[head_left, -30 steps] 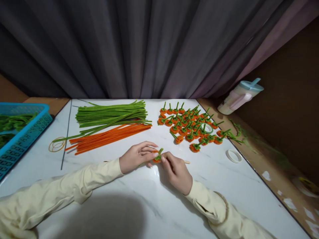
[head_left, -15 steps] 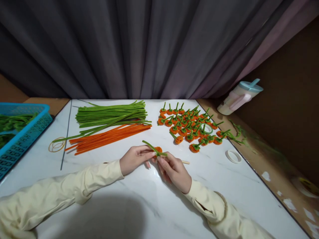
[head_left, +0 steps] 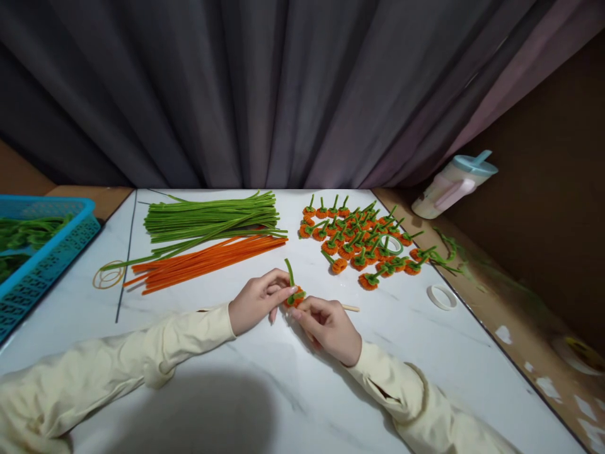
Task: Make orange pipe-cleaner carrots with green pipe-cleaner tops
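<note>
Between my hands is a small orange pipe-cleaner pumpkin with a green stem pointing up and green leaf loops on top. My left hand pinches it from the left, thumb on the green part. From the right, my right hand is closed on its lower edge with thumb and fingertips. A thin pale wooden stick shows just beyond my right hand; whether the hand touches it I cannot tell. Past the hands, several like pumpkins with green stems stand grouped on the white marbled table.
Green pipe cleaners lie in a bundle behind orange pipe cleaners. Rubber bands and a blue basket of green pieces are at left. Tape rolls and a tumbler are at right.
The pumpkin has been turned in my fingers: its stem, slanting left before, now points up. My right fingertips have shifted slightly down to the pumpkin's lower edge.
</note>
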Demonstrator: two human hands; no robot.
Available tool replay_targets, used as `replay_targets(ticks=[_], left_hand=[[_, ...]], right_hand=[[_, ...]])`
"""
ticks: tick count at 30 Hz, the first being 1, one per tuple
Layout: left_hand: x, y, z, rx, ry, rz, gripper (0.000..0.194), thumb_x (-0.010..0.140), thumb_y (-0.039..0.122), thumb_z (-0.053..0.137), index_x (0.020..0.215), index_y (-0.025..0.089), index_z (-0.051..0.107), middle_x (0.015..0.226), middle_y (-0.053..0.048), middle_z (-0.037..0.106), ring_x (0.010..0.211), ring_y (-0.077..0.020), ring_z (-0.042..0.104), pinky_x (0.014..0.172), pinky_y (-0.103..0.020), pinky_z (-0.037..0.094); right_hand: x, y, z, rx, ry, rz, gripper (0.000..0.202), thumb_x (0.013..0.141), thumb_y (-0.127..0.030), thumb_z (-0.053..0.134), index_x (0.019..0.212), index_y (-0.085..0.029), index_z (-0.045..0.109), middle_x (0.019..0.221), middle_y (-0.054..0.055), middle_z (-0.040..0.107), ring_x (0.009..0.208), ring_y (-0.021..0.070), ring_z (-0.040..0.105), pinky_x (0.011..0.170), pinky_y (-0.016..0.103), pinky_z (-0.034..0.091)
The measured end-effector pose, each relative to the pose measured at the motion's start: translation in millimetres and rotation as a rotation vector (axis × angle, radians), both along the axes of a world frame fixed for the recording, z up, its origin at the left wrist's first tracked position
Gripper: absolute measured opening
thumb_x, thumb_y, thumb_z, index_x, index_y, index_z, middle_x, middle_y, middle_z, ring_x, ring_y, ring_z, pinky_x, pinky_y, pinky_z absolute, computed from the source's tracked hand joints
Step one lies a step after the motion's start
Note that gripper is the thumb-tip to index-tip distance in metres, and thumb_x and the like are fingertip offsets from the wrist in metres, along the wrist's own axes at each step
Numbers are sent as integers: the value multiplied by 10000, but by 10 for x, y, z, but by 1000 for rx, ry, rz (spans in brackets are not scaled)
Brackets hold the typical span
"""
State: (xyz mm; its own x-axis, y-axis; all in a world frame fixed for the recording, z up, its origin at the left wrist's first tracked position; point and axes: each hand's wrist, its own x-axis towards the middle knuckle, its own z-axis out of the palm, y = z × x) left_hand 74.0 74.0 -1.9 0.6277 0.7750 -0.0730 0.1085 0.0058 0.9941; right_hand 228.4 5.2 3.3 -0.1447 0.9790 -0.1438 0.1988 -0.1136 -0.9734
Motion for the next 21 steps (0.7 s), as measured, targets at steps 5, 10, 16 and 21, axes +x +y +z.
replay_targets(ticks=[5, 10, 16, 21], left_hand=[[2, 13, -19, -126, -48, 0, 279, 755, 382, 569, 856, 133, 496, 637, 8, 571, 386, -82, 536, 337, -172, 421], [-18, -40, -23, -45, -38, 3, 224, 774, 343, 561, 770, 167, 423, 518, 68, 501, 370, -70, 514, 344, -148, 407], [-67, -60, -3, 112, 13, -93, 190, 810, 327, 508, 875, 149, 530, 669, 21, 569, 413, -42, 494, 375, -142, 445], [-89, -60, -15, 96, -1, -143, 293, 771, 336, 563, 981, 131, 567, 895, -58, 569, 536, -84, 574, 448, -199, 531]], right_hand=[[44, 10, -28, 135, -132, -18, 392, 758, -403, 545, 470, -164, 431, 364, -78, 311, 367, 38, 243, 380, 201, 204], [30, 30, -49, 124, -80, -103, 349, 676, -383, 658, 593, -189, 380, 438, -100, 318, 415, 46, 278, 406, 189, 246], [31, 50, -74, -14, 202, -9, 365, 688, -412, 650, 848, -212, 389, 656, -58, 537, 417, 47, 431, 380, 172, 335], [46, 39, -81, 1, 270, 14, 340, 726, -371, 622, 914, -224, 379, 687, -53, 501, 458, 57, 471, 407, 181, 396]])
